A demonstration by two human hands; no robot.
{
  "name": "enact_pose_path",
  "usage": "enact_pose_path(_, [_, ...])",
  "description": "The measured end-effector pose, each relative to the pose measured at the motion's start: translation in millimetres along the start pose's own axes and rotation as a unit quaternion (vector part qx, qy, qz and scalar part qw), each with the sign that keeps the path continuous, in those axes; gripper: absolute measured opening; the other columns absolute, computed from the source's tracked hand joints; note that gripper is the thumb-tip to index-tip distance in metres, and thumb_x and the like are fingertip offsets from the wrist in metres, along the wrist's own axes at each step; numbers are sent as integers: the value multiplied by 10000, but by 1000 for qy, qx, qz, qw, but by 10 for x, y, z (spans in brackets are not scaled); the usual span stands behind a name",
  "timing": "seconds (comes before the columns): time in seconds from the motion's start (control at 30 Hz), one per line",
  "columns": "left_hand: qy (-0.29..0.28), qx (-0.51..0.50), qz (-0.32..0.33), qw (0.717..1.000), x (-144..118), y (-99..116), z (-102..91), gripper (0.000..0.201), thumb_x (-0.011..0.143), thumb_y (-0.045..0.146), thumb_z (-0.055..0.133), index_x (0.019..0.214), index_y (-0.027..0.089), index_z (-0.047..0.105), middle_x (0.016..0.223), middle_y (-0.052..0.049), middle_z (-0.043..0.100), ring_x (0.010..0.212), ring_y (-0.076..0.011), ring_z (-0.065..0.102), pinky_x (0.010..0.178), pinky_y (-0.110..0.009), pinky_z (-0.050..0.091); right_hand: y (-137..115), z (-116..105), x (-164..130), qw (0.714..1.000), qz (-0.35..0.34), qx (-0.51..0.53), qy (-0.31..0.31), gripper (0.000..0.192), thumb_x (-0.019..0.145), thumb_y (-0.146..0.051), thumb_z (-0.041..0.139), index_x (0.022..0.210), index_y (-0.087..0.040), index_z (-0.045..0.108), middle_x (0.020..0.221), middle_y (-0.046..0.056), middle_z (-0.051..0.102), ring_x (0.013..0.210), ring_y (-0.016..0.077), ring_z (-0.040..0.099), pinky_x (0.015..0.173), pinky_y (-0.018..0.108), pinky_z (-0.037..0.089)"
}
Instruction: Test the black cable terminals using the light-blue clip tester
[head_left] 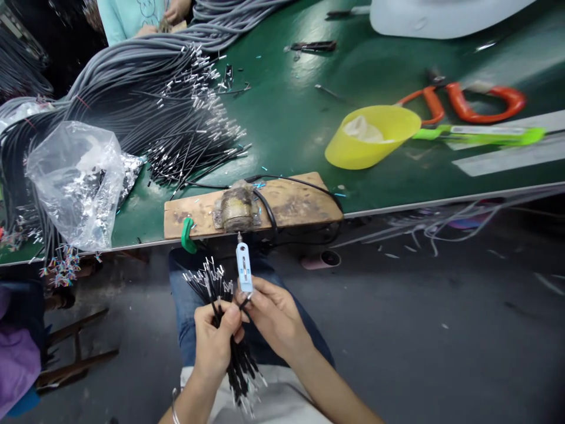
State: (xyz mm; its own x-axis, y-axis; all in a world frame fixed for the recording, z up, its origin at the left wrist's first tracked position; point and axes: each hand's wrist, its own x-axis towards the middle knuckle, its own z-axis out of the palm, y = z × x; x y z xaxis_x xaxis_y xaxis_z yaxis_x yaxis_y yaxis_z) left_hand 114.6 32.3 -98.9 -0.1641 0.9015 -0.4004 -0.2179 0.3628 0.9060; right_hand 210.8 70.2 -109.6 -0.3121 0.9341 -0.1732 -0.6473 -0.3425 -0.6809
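Observation:
My left hand [215, 337] is closed round a bundle of short black cables [241, 365], whose stripped silvery ends [212, 275] fan out above and below the fist. Close beside it, my right hand [276, 315] pinches the end of one black cable at the lower end of a light blue wire-twisting tool [244, 268]. Its fingertips partly hide that cable end. A thin metal shaft joins the blue tool to a small taped motor [238, 207], which sits on a wooden board [300, 203] at the table edge.
Grey cables [132, 59] with stripped black ends lie across the green table [282, 112], beside a clear plastic bag [75, 182]. A green clamp [188, 235] grips the board's edge. A yellow cup [371, 138] and orange-handled cutters [485, 103] lie right. Another person's hands [176, 10] work at the back.

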Motion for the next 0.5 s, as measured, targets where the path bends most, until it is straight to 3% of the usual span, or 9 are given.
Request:
enact_pose_path(0.1, [-7,-3,-7,1000,3,57,-8,412,711,509,612,526,148,546,457,36,393,386,-53,318,375,-218,286,-44,-73,-4,992,-88,-89,21,165,758,-355,628,765,-192,650,686,16,517,581,129,449,515,252,382])
enact_pose_path(0.2, [-21,-10,-21,1000,5,91,-18,413,706,514,614,515,156,536,430,53,347,370,-46,271,354,-209,273,-114,-124,7,959,-189,-212,6,47,737,-236,654,769,-203,662,721,33,567,662,156,493,601,275,405])
enact_pose_path(0.27, [-31,-16,-29,999,0,81,-19,411,684,524,628,519,161,527,442,40,403,360,-43,289,340,-203,279,-135,-123,22,955,-191,-226,0,80,749,-246,644,690,-193,635,661,25,550,643,155,491,585,269,398])
enact_pose_path(0.4, [-35,-6,-15,999,-19,6,-6,415,610,538,678,517,173,504,457,24,483,331,-52,366,320,-203,299,-79,-60,27,983,-96,-160,-2,233,779,-397,594,690,-182,574,632,9,493,545,130,452,492,253,378])
enact_pose_path(0.43, [-33,1,-7,999,-24,-10,-1,413,593,528,695,506,174,500,435,32,465,324,-55,371,314,-202,297,-57,-43,20,980,-105,-169,4,234,794,-396,573,695,-184,566,631,8,484,537,130,448,483,254,375])
enact_pose_path(0.5, [-26,13,5,1000,-31,-29,10,392,585,492,719,502,168,513,407,47,424,322,-54,365,313,-200,292,-16,-21,0,950,-202,-236,41,177,823,-327,542,702,-199,561,630,13,482,554,144,454,493,267,378])
